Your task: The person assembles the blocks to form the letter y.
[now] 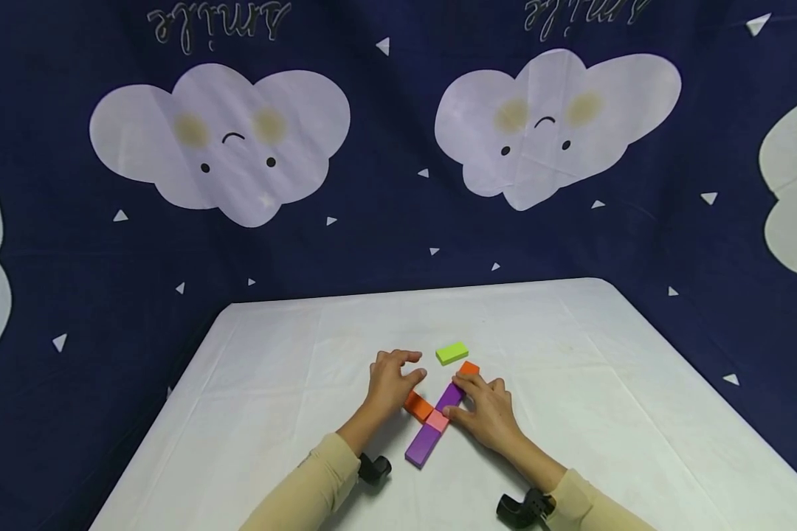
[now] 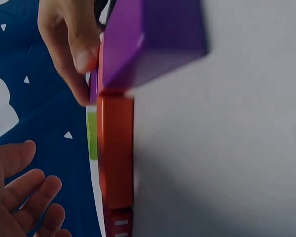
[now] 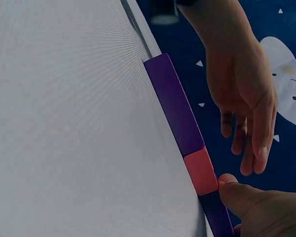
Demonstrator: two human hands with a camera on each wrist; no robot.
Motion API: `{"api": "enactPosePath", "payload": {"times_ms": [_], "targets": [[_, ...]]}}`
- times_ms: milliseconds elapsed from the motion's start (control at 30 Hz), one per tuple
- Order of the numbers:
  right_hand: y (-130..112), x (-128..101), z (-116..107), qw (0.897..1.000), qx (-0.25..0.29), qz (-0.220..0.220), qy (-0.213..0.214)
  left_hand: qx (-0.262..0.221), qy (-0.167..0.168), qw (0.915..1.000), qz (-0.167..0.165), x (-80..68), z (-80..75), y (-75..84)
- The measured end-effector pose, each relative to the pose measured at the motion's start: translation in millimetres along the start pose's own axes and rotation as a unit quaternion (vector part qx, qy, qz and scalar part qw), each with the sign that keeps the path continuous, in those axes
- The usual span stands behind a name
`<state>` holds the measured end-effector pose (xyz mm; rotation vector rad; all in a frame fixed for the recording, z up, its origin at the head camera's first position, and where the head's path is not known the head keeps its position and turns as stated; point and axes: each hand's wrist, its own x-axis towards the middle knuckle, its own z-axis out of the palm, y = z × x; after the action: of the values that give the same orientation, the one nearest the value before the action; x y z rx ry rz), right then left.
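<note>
On the white table, a purple block (image 1: 422,447), a small pink block (image 1: 437,421), another purple block (image 1: 450,397) and an orange block (image 1: 469,368) run in a slanting line. A second orange block (image 1: 418,406) branches off leftward beside the pink one. My right hand (image 1: 490,413) pinches the farther purple block, thumb by the pink block and fingers toward its far end. In the right wrist view the thumb (image 3: 237,195) touches the row's side near the pink block. My left hand (image 1: 390,383) hovers near the left orange block, thumb and forefinger apart, holding nothing.
A lime green block (image 1: 452,353) lies alone beyond the row. In the left wrist view a red piece with white marks (image 2: 119,223) shows past the orange block. A dark blue cloth with clouds (image 1: 392,265) hangs behind the table (image 1: 292,346).
</note>
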<state>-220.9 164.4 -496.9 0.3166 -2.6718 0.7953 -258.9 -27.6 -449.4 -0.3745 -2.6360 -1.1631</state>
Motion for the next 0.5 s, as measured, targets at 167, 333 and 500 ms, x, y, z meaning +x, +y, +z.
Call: {"api": "enactPosePath", "payload": {"times_ms": [167,333,500], "targets": [[1,1,0,1.000,0.001,0.006,-0.003,0.015,-0.013,0.9998,-0.003,17.3,3.1,-4.8],[1,-1,2,1.000,0.002,0.003,-0.003,0.026,-0.030,0.9992,-0.003,28.6,4.3,-11.2],[0,-1,1,1.000,-0.002,-0.002,0.002,0.036,-0.063,0.9974,-0.001,40.3,9.7,-12.3]]}}
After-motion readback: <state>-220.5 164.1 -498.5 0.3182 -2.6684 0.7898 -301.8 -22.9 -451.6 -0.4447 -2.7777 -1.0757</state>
